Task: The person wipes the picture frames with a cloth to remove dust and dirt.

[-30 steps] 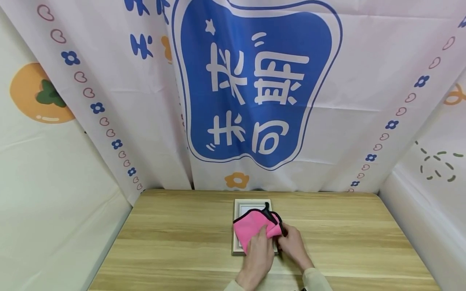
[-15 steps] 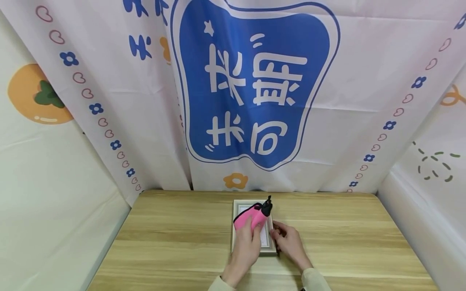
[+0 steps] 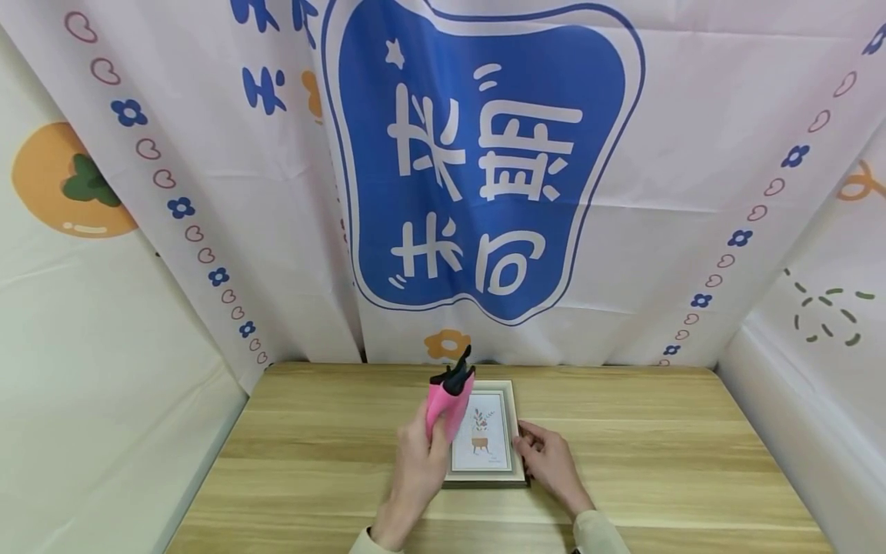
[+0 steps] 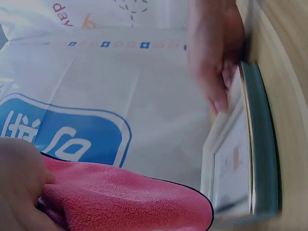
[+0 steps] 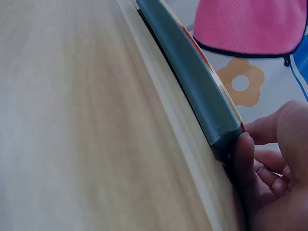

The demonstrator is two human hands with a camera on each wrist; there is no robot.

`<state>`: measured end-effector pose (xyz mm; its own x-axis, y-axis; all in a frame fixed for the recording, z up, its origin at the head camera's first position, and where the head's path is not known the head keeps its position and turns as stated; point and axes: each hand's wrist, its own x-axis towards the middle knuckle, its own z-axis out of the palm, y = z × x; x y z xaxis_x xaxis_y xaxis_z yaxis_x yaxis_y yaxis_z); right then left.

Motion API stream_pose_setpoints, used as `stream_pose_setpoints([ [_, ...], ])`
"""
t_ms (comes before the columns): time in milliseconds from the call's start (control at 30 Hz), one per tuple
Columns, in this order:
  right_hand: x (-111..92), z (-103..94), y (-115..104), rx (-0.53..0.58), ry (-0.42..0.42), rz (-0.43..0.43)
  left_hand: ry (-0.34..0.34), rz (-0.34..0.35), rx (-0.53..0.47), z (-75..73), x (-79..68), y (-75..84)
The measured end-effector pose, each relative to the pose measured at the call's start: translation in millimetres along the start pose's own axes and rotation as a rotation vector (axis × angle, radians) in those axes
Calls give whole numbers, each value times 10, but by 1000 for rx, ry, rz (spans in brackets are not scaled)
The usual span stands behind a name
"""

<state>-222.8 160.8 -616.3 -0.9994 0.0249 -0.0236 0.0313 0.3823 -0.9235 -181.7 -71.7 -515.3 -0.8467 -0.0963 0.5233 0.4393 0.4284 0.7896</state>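
Pink cloth (image 3: 439, 400) (left hand (image 3: 419, 455) gripping it) partly hides the picture frame (image 3: 483, 432).

soft, even brightness in the head view; dimmer, cooler wrist views, blurry tabletop (image 5: 96, 144)

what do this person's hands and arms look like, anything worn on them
The left hand and right hand are bare, without gloves. The left sleeve and right sleeve are plain pale cream, ending near the wrists. A little of something dark shows at each cuff, too small to identify.
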Motion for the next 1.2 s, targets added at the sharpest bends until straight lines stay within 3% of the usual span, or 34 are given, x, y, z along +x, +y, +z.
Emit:
stream_pose_setpoints([
  [67,0,6,2,-10,1,0,23,35,30,-70,-19,-32],
  [200,3,16,4,-17,10,6,29,41,97,-201,-95,-98],
  [433,8,17,14,-27,12,1,-32,139,268,-341,-331,-259],
  [833,-1,9,14,-7,-3,0,-203,299,367,-201,-737,-461],
  [967,-5,7,22,-14,0,-7,-333,261,395,-164,-812,-455],
  [1100,-4,1,28,-26,-2,-17,-507,119,440,-148,-826,-374],
  [1200,6,-9,22,-39,-9,-25,-579,54,499,-120,-821,-322],
])
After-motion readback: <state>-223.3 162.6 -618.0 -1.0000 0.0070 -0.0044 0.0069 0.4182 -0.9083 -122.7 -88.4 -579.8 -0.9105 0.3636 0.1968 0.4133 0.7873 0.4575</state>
